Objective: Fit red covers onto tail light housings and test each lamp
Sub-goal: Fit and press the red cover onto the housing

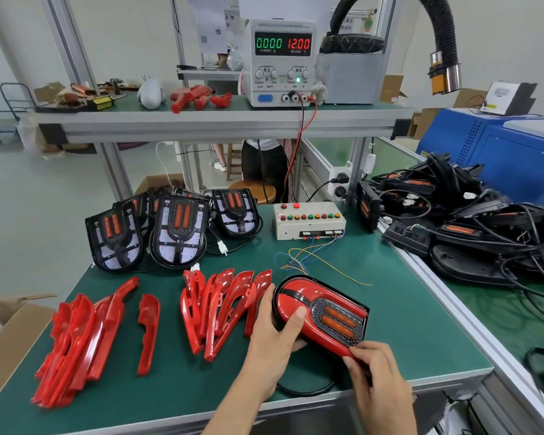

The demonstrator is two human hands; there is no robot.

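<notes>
Covers (76, 343) of red plastic lie in loose rows at the near left of the desk (405, 324), with bare housings (179, 230) standing behind them, and to their right your left hand (272, 337) cradles the rounded end of the tail light (322, 312), thumb laid along the fitted red cover. At its near right edge your right hand (376, 376) pinches the cover's rim between curled fingers. Judge the part light and stiff but glossy, so it may slip; hold it by the black edges and press near the clips, not on the orange lenses.
</notes>
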